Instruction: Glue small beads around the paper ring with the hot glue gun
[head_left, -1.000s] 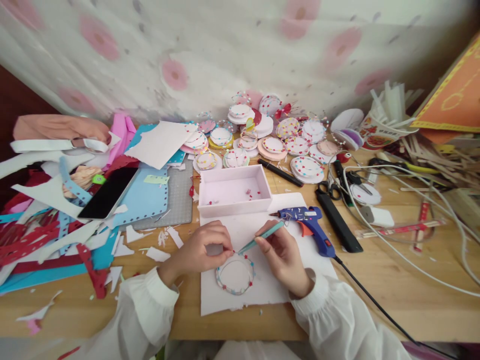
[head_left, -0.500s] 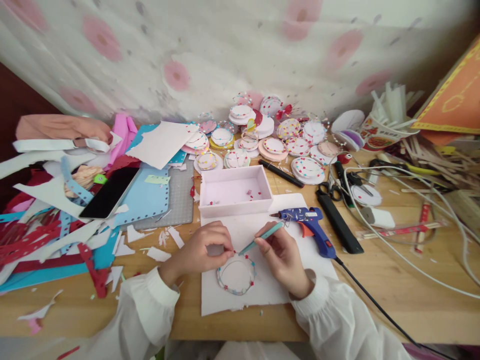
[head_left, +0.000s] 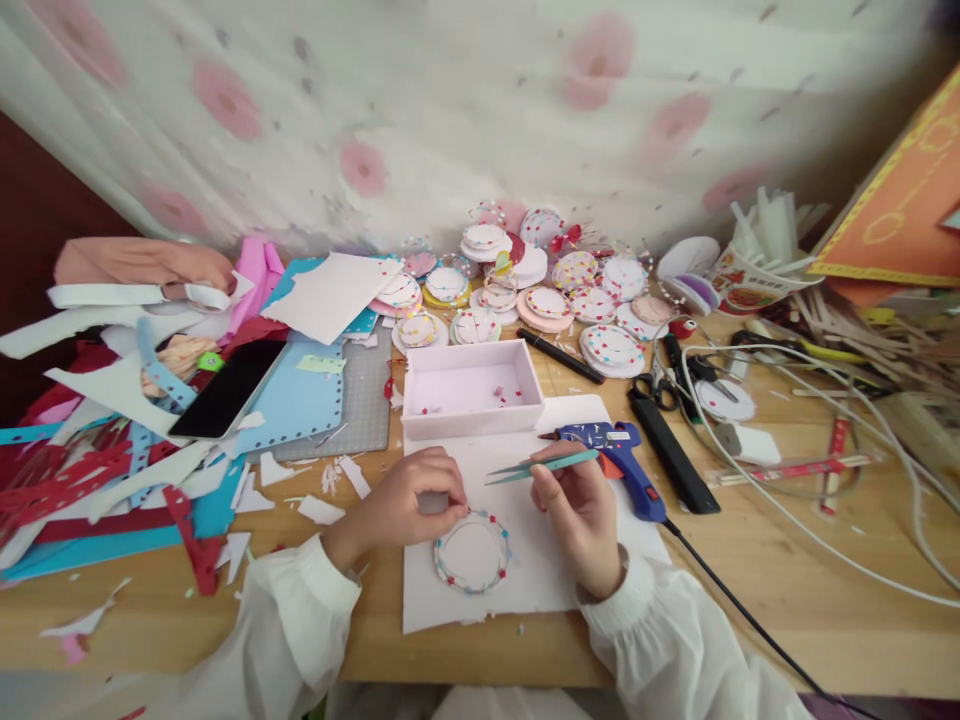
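The tweezers (head_left: 541,466), clasped in the right hand (head_left: 581,515), have lifted off the beaded ring (head_left: 502,574) on white paper (head_left: 540,585), apparently leaving only the tightly pinched left hand (head_left: 409,495) steadying its far edge.

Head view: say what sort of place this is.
Probably a handicraft workspace, perhaps at home: there is a blue plastic glue gun, a heap of cut red and white scraps, and a cluster of round pale discs decorated with small coloured bits.

Left fingers (head_left: 453,498) and ring (head_left: 474,590): contact unclear
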